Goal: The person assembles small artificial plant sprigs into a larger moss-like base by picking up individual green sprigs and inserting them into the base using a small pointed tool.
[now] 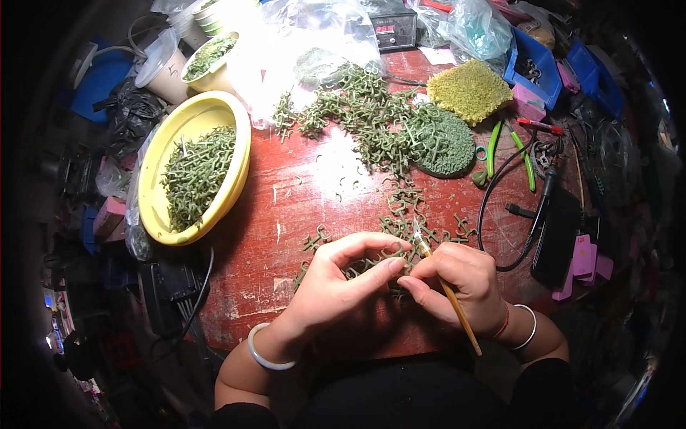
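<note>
My left hand (332, 282) is closed, thumb and forefinger pinched around what looks like a small green curled piece (399, 252); the fingers partly hide it. Close beside it, my right hand (468, 275) grips a slim wooden-handled knife (457, 309), its pointed metal tip angled up and away from me. The right thumb and forefinger meet near the same piece. Similar loose green pieces (407, 204) lie under and around both hands on the red tabletop (286, 207). Farther back they rise into a large tangled heap (364, 114).
A yellow basin (241, 121) of green pieces stands at left. Behind the heap are a round green textured pad (446, 146) and a yellow-green one (470, 91). Green-handled pliers (493, 150), a black cable (489, 193), pink blocks (584, 256) and blue bins (534, 68) crowd the right.
</note>
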Motion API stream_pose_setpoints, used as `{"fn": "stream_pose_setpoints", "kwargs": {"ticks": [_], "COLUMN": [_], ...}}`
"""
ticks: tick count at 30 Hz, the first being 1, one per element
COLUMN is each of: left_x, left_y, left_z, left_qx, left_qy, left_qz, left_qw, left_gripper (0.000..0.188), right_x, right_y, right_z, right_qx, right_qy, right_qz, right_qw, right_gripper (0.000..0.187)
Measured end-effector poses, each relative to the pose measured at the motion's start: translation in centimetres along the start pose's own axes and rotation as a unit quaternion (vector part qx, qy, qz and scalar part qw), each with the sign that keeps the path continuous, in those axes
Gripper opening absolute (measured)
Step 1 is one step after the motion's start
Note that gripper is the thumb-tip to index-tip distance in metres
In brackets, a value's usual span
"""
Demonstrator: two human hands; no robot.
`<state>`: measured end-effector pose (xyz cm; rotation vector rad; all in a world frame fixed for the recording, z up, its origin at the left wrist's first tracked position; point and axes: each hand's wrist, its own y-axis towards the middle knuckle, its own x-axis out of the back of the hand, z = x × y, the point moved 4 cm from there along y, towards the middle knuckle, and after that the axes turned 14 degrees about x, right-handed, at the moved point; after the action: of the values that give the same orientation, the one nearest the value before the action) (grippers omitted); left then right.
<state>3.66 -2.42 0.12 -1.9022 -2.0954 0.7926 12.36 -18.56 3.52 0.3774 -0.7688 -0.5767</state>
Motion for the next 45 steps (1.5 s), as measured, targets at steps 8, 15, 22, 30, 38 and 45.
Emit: {"fn": "stream_pose_setpoints", "kwargs": {"ticks": [8,15,22,30,38,45], "left_x": [0.0,0.3,-0.2,0.0,0.3,0.5], "left_y": [0.3,0.1,0.0,-0.1,-0.2,-0.2], "left_z": [0.3,0.3,0.0,0.1,0.0,-0.5], "left_qx": [-0.011,0.009,0.027,0.039,0.036,0.052], "left_qy": [-0.039,-0.008,-0.027,-0.04,-0.042,-0.037], "left_qz": [0.013,-0.038,-0.029,-0.009,-0.004,-0.004], "left_qw": [0.999,0.999,0.999,0.998,0.998,0.998], "left_gripper": [0.025,0.024,0.024,0.024,0.024,0.025], "right_x": [1.4,7.4,14.1,14.7,10.8,8.4], "right_y": [-0.1,0.5,-6.1,-6.8,-4.7,-2.5], "right_z": [-0.5,-0.1,-5.9,-9.6,-5.1,-4.3], "right_qx": [0.006,-0.066,-0.214,-0.191,-0.184,-0.1], "right_qy": [-0.027,-0.217,-0.487,-0.531,-0.244,-0.383], "right_qz": [-0.049,-0.168,-0.106,-0.051,-0.21,-0.146], "right_qw": [0.998,0.959,0.84,0.824,0.929,0.906], "right_gripper": [0.016,0.016,0.031,0.028,0.02,0.015]}}
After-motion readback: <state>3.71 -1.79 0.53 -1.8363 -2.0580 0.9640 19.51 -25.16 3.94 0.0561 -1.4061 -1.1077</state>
